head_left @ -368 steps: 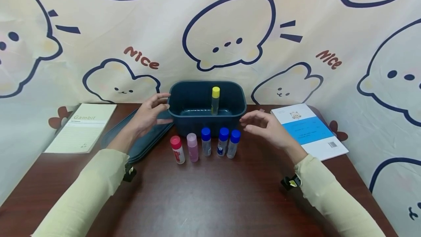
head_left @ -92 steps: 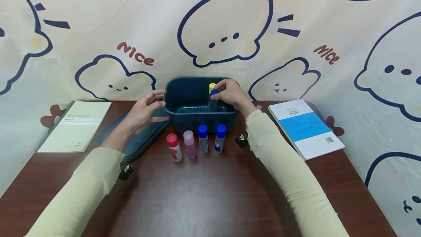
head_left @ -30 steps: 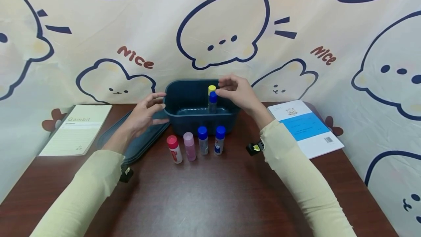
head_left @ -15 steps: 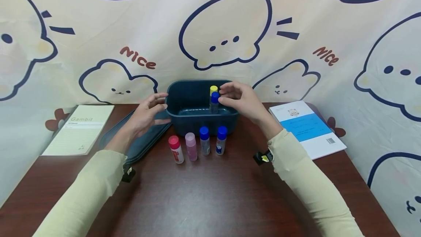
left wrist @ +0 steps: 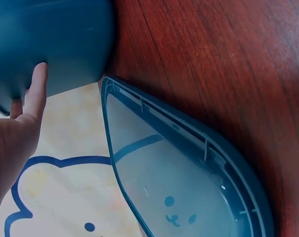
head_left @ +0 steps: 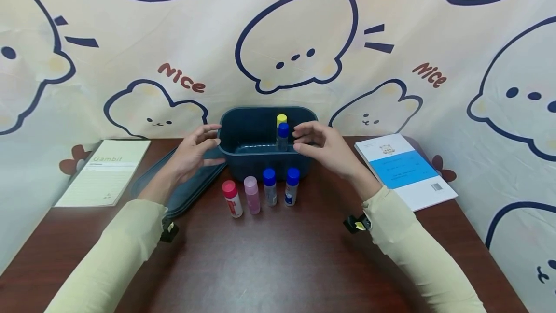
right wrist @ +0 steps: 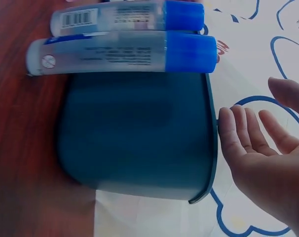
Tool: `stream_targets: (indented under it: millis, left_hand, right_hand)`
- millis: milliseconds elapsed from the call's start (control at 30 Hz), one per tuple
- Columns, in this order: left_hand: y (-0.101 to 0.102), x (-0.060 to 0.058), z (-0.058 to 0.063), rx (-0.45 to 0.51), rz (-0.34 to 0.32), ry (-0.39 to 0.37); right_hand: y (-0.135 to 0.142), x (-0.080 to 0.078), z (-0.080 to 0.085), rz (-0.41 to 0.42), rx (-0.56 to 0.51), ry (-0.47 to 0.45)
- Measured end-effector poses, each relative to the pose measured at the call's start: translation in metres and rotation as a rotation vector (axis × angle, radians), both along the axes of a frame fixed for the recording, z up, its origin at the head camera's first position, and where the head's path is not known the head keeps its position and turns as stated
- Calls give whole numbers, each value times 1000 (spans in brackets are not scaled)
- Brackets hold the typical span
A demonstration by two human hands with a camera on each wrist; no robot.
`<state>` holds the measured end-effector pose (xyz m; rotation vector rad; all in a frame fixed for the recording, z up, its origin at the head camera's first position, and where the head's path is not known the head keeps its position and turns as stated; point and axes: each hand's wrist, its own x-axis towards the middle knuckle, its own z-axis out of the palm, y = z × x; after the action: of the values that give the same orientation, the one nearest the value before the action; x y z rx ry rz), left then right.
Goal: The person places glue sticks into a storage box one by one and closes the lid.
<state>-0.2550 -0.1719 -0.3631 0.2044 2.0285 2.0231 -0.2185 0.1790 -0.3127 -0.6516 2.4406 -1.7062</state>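
Observation:
A dark teal bin [head_left: 243,164] stands at the back of the table. Inside it, upright, are a yellow-capped glue stick [head_left: 281,118] and, just in front, a blue-capped glue stick [head_left: 283,131]. My left hand [head_left: 191,152] touches the bin's left side with extended fingers, a fingertip against the wall in the left wrist view. Over the bin's right rim is my right hand [head_left: 330,151], fingers loosely bent and holding nothing. Before the bin stand a red-capped glue stick [head_left: 233,202], a pink glue stick [head_left: 252,197] and two more with blue caps [head_left: 270,177].
A teal lid [left wrist: 159,163] lies left of the bin, partly under my left forearm in the head view. At the far left is a pale notebook [head_left: 104,173]; a blue and white book [head_left: 401,170] lies at the right. A patterned cloth [head_left: 286,28] hangs behind the table.
One blue-capped glue stick has gone from the row into the bin, carried by my right hand. That hand has since released it and drawn right and down. My left hand stays at the bin.

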Motion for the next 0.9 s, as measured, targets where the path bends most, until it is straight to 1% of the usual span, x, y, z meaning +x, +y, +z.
stream_targets:
  millis: [167, 400, 500, 733, 900]
  left_hand:
    - [0, 1, -1, 2, 2, -4]
    - [0, 1, -1, 2, 1, -7]
    - [0, 1, -1, 2, 1, -7]
    - [0, 2, 0, -1, 3, -8]
    - [0, 2, 1, 0, 3, -5]
  right_hand:
    - [7, 7, -7, -9, -18, -2]
    - [9, 12, -13, 2, -53, -16]
    - [9, 13, -15, 9, -45, -19]
    - [9, 17, -18, 60, -19, -46]
    - [9, 17, -21, 80, -5, -41]
